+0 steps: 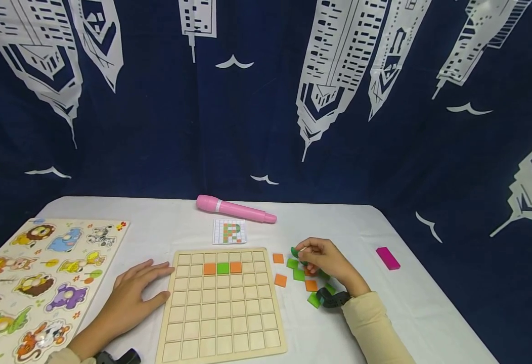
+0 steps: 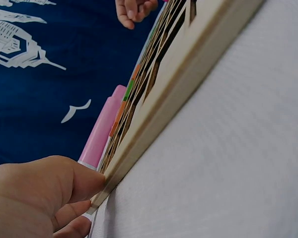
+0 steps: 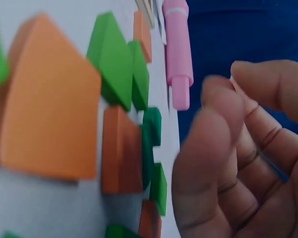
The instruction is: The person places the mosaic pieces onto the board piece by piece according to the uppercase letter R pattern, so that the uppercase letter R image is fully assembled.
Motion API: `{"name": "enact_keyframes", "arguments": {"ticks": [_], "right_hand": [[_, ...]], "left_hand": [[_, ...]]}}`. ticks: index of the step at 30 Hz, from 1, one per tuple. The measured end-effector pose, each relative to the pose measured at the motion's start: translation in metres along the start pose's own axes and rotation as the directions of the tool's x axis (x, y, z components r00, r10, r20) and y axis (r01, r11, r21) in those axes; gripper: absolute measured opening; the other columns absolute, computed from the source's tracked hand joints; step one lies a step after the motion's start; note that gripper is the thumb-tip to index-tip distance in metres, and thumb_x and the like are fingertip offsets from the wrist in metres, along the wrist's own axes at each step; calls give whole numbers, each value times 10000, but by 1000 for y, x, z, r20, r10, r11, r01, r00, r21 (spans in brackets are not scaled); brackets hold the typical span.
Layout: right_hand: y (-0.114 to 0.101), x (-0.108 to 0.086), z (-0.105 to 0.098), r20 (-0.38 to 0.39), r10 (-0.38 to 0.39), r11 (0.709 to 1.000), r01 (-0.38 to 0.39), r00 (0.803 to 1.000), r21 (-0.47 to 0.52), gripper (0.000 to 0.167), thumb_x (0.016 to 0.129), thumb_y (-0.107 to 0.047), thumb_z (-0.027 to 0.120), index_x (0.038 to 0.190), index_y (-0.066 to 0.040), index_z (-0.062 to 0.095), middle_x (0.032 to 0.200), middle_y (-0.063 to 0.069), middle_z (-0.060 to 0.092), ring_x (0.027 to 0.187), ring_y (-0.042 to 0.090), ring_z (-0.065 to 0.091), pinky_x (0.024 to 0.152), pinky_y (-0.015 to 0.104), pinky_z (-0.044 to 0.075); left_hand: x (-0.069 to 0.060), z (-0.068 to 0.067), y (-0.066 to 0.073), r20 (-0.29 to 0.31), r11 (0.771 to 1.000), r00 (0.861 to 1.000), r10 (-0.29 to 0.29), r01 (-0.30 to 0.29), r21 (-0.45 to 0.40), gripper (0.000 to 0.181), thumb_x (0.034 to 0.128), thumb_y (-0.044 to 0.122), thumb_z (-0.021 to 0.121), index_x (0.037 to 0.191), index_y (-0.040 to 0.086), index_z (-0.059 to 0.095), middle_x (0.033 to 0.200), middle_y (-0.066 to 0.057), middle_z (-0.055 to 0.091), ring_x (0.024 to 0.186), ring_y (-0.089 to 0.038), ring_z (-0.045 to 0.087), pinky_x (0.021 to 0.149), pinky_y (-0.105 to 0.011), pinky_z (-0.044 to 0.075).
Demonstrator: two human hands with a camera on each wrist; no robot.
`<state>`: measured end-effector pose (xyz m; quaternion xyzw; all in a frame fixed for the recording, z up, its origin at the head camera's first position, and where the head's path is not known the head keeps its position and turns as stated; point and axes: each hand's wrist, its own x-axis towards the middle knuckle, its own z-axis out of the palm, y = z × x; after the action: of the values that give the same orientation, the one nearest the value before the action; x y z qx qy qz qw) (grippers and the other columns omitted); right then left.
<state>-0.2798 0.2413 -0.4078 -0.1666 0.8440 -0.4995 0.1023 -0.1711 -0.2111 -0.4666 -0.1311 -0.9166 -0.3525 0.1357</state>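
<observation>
While the left edge of a wooden grid board (image 1: 223, 326) on a white-covered table (image 1: 320, 344) is touched by the left hand (image 1: 134, 296), whose fingers and thumb are spread apart rather than curled round it, the right hand (image 1: 322, 258) is held above loose tiles just to the board's right. Its thumb and index finger are bent close together; whether a piece is gripped between them cannot be told. Near these fingertips, a dark green piece (image 1: 295, 251) is seen.

The loose square tiles are coloured orange (image 1: 280, 280) and light green (image 1: 299, 274). On the board, in the second row from its far edge, an orange tile (image 1: 209, 268), a green tile (image 1: 222, 268) and a second orange tile (image 1: 235, 267) are set side by side. Just beyond the board, a small card (image 1: 229, 237) is printed with a coloured grid pattern; beyond that, a pink microphone-shaped object (image 1: 236, 209) is laid. Left of the board, an animal puzzle (image 1: 90, 233) is placed; well to its right, a magenta block (image 1: 388, 258). Behind everything, a navy cloth (image 1: 248, 126) is hung, printed with upside-down white buildings.
</observation>
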Motion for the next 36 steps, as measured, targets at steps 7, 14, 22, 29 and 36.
{"name": "enact_keyframes", "arguments": {"ticks": [7,14,22,29,36], "right_hand": [[6,-2,-5,-70,48,997,-53,996,-59,223,1003,9,659,1186,126,710,772,35,579,608,149,512,562,237,470],[12,-3,-7,-83,86,985,-98,993,-145,174,985,32,677,1129,100,746,724,-5,528,605,140,499,561,238,443],[9,-6,-8,-80,82,968,-99,993,-231,179,914,27,761,1088,66,780,758,3,558,574,142,521,573,252,440],[9,-6,-10,-77,61,977,-75,995,-200,132,864,56,794,953,29,701,842,37,612,599,125,544,554,239,493],[7,-8,-12,-43,70,987,-76,997,-143,161,950,35,718,1103,85,708,853,38,609,661,161,555,580,257,513]], "left_hand": [[-1,0,-1,-2,1000,1000,-4,4,6,475,903,186,844,1359,104,739,1465,-165,673,1472,-492,422,1139,-723,236],[-2,-1,-1,-11,1000,1000,5,-5,3,478,901,184,844,1359,98,738,1465,-169,673,1464,-495,429,1138,-728,236],[-2,-1,-1,-16,1000,1000,10,-10,2,474,905,187,844,1358,96,738,1461,-166,676,1462,-496,430,1136,-730,236],[-1,0,-1,-14,1000,1000,7,-7,4,471,909,191,841,1359,98,738,1459,-164,678,1465,-493,429,1137,-723,237],[-1,0,1,-12,1000,1000,7,-7,5,477,909,191,841,1365,98,737,1462,-162,676,1465,-489,430,1136,-717,239]]}}
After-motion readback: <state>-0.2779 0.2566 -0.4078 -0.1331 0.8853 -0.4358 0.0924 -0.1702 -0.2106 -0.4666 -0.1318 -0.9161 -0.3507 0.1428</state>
